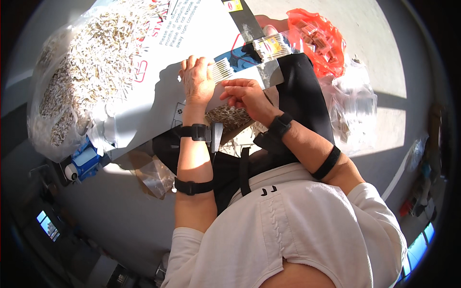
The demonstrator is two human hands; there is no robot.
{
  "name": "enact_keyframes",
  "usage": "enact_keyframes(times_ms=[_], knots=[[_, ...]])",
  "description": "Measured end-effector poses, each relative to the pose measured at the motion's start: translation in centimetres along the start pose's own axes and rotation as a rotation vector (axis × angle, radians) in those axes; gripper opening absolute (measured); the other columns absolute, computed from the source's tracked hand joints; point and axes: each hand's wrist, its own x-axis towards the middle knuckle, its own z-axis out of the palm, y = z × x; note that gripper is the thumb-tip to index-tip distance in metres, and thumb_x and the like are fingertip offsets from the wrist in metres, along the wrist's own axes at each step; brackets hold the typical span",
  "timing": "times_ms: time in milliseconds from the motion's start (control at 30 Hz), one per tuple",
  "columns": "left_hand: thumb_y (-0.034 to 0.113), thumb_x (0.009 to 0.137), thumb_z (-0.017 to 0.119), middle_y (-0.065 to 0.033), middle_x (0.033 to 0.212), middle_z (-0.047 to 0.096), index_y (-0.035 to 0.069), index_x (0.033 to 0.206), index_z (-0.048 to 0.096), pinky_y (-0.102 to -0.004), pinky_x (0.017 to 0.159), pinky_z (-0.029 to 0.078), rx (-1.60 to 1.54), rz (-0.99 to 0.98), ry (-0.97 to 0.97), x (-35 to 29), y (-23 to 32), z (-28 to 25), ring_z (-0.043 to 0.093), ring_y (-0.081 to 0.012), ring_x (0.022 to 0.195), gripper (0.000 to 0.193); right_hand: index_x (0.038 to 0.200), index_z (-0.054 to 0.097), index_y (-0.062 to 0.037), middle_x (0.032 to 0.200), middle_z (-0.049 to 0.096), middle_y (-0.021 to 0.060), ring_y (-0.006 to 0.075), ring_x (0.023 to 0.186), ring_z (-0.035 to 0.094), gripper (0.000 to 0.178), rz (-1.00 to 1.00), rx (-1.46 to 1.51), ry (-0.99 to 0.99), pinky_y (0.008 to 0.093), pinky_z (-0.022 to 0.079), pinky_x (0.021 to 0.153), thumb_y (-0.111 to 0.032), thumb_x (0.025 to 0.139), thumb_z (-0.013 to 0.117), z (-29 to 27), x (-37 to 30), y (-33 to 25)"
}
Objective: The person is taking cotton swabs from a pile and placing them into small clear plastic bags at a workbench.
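My left hand (pixel 197 79) lies flat on a white printed board (pixel 163 81), fingers stretched out. Its thumb side touches a row of thin pale sticks (pixel 221 70) laid side by side. Just right of that row, my right hand (pixel 247 98) is closed, fingers curled and thumb against the index finger. Whatever it pinches, if anything, is too small to make out. Beyond the sticks is a dark blue strip (pixel 244 57), then a second row of pale sticks (pixel 272 47) with a yellow and red label on it. Beneath my right hand shows a heap of brownish small pieces (pixel 228 115).
A clear bag heaped with small white and brown pieces (pixel 103 62) stands at the left. At the far right are a red plastic bag (pixel 319 41) of reddish packs and a clear plastic bag (pixel 354 108). A blue and white object (pixel 86 162) sits below the board's left corner.
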Motion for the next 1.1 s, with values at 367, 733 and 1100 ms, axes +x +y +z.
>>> enact_keyframes(times_ms=[367,733,1100], knots=[[-0.004,0.069,0.066,-0.0101,0.080,0.062,0.008,0.085,0.061,-0.0401,0.084,0.044,0.005,-0.406,0.546,-2.8,-13.4,-4.8,0.059,-0.0313,0.082,0.021,0.096,0.063,0.0015,0.072,0.064,0.0045,0.0075,0.064,0.059,0.010,-0.420,-0.667,0.154,0.0223,0.048,0.060,-0.006,0.090,0.061,-1.3,-0.2,-1.7],[0.006,0.071,0.068,-0.0094,0.096,0.057,0.011,0.083,0.064,-0.0432,0.084,0.043,0.385,-0.040,0.072,3.4,-16.0,-8.7,0.050,-0.0317,0.098,0.013,0.095,0.063,0.0008,0.072,0.064,0.0033,0.0073,0.066,0.060,0.008,-0.494,-0.672,0.189,0.0223,0.049,0.063,-0.005,0.089,0.062,-3.5,1.4,-1.1],[0.003,0.070,0.067,-0.0098,0.082,0.057,0.008,0.078,0.058,-0.0444,0.083,0.043,0.121,-0.092,0.280,3.2,-8.1,-3.1,0.053,-0.0313,0.087,0.013,0.094,0.063,0.0005,0.069,0.062,0.0020,0.0062,0.066,0.058,0.006,-0.476,-0.687,0.186,0.0220,0.047,0.062,-0.004,0.090,0.062,-3.1,0.8,-1.5]])
